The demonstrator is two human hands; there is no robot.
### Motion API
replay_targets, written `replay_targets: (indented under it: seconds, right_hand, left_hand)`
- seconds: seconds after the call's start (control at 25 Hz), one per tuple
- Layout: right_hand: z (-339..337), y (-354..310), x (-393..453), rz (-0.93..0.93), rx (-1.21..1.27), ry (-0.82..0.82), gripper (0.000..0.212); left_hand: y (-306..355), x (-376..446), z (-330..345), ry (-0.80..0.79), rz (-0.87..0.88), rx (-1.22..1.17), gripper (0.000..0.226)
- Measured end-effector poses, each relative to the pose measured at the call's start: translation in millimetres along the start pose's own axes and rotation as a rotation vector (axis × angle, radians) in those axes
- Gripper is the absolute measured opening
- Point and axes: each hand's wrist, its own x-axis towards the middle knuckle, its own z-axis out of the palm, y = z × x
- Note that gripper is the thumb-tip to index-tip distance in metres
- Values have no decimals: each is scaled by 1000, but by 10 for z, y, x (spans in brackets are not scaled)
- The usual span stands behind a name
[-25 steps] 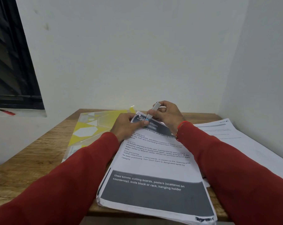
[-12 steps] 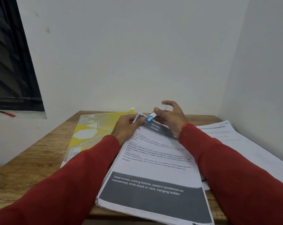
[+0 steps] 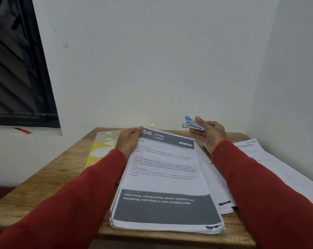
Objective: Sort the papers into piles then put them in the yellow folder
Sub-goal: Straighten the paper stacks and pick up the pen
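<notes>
A thick stack of printed papers point(image 3: 164, 184) with grey header bands lies on the wooden table in front of me. My left hand point(image 3: 128, 141) pinches the stack's far left corner. My right hand point(image 3: 208, 133) is raised above the far right of the stack and holds a small blue and white stapler point(image 3: 192, 124). The yellow folder point(image 3: 101, 148) lies flat to the left of the stack, partly hidden by my left arm. More white sheets point(image 3: 256, 155) lie to the right, under my right arm.
The wooden table point(image 3: 49, 182) stands in a corner, with white walls behind and on the right. A dark window point(image 3: 17, 69) is at the upper left, with a red pen point(image 3: 22, 130) on its sill. The stack's near edge overhangs the table's front edge.
My right hand has lifted the stapler off the stack's top corner and moved it up and to the right. My left hand still holds that corner. The view has shifted slightly.
</notes>
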Motion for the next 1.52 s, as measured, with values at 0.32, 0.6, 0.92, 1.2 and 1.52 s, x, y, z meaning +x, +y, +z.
replay_targets:
  seconds: [0.32,0.6,0.92,1.2,1.52]
  right_hand:
    - [-44,13,3,-12,-174,64,35]
    - [-98,-24,-61,-128,-604,171,35]
    - [-489,-291,79,-135,-1212,227,27]
    - [-704,-226,146,20,-1515,109,33]
    - [-716,-186,190,-82,-1446,182,31]
  left_hand:
    - [220,56,-1278,178,-85,281,25]
    - [-231,-14,-1688,247,-108,908,24]
    - [351,-83,-777,-107,158,1018,62]
    - [52,50,319,-217,-154,1229,78]
    - [-20,187,456,-207,-219,869,62]
